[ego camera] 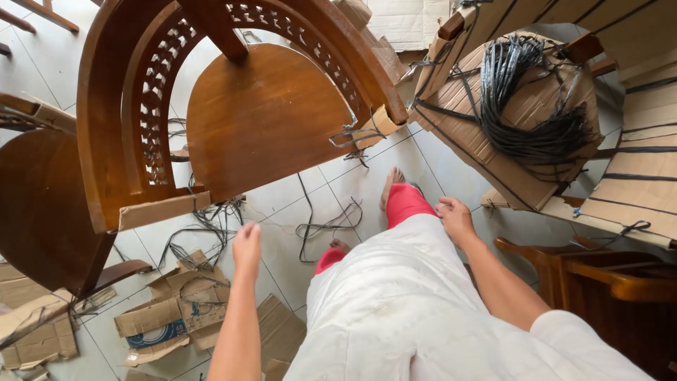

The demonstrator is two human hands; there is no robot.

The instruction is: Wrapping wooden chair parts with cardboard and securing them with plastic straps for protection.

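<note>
A brown wooden chair (pixel 261 113) with a carved curved back stands on the tiled floor in front of me, cardboard strips taped on its arm ends. My left hand (pixel 247 248) hangs in the air just below the chair seat's front edge, fingers loosely curled, holding nothing. My right hand (pixel 455 219) rests on my right knee over red trousers, holding nothing. My bare feet are on the tiles.
A cardboard-wrapped chair (pixel 508 134) tied with black straps, a bundle of straps (pixel 529 106) on it, stands at the right. Torn cardboard pieces (pixel 176 310) and loose black straps (pixel 324 226) lie on the floor. Another dark chair (pixel 42 204) is at left, a wooden armrest (pixel 599 268) at lower right.
</note>
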